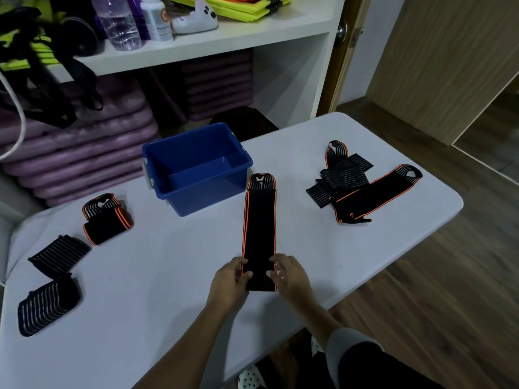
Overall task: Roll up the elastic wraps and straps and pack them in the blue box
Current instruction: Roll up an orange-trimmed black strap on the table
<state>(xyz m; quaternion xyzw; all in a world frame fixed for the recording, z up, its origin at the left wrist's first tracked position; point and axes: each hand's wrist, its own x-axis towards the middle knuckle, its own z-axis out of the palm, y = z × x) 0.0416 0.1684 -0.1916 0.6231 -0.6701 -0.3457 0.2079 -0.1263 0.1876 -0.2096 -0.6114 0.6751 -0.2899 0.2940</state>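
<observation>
Now pinching near end of flat black wrap with left hand and right hand fingers, beside blue box.

We see a clear water bottle, white supplement bottle and stacked purple mats well beyond our fingers.

The white table carries a blue box near its far edge. An orange-edged black wrap lies flat and lengthwise just beside the box. A rolled orange-edged wrap and two grey-striped rolls lie at the left. A loose pile of wraps lies at the right.
</observation>
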